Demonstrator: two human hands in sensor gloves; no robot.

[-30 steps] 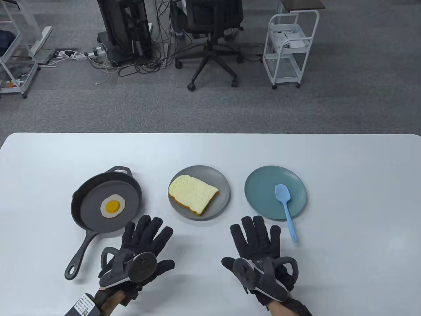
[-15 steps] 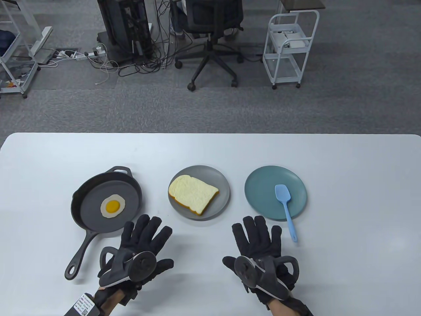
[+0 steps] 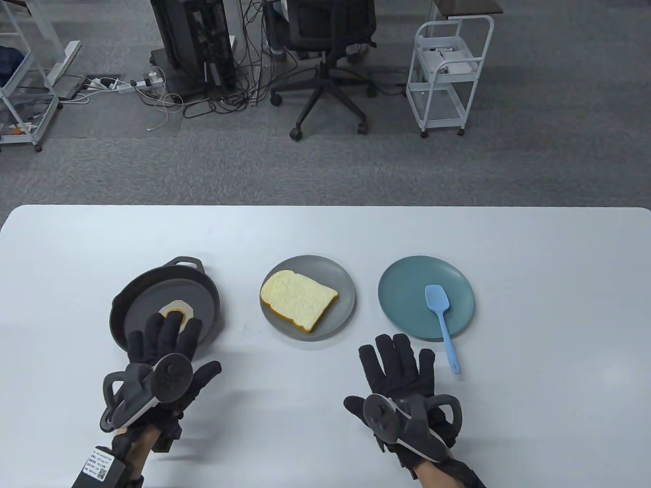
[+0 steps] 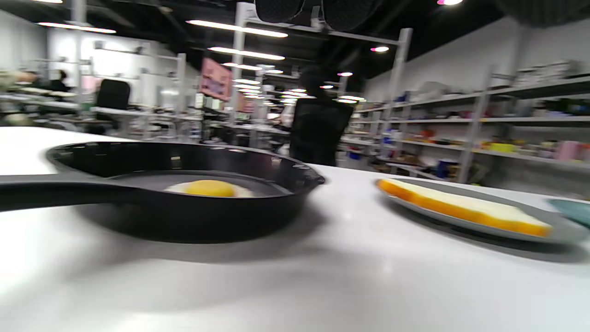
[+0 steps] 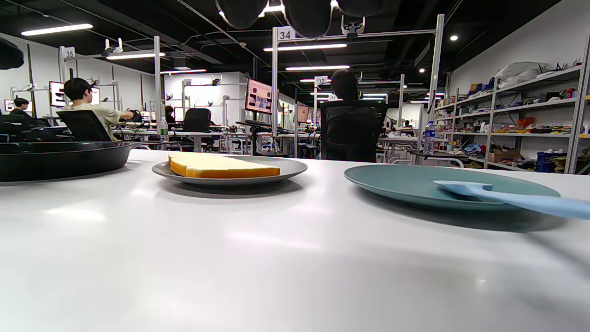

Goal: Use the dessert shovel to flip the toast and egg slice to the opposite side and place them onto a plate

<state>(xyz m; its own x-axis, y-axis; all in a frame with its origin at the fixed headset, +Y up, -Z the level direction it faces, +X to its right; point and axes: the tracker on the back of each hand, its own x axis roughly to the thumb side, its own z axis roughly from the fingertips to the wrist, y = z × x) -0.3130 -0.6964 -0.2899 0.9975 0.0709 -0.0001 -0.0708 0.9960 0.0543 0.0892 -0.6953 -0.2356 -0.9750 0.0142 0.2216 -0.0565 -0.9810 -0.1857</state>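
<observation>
Here, both hands' fingers spread loose; left hand (image 3: pixel 163 363) overhangs the pan (image 3: pixel 203 290), hiding the egg slice (image 3: pixel 179 306).

In the table view the near part of the egg (image 3: pixel 178 308) and the handle of the pan (image 3: pixel 203 300) are hidden by the left hand (image 3: pixel 161 356), while the left wrist view is blurred throughout.

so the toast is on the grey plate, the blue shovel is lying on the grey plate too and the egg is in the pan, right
Not quite: the blue shovel lies on the teal plate, its handle running off the near rim onto the table. The table view shows this. The toast is on the grey plate and the egg is in the pan.
</observation>
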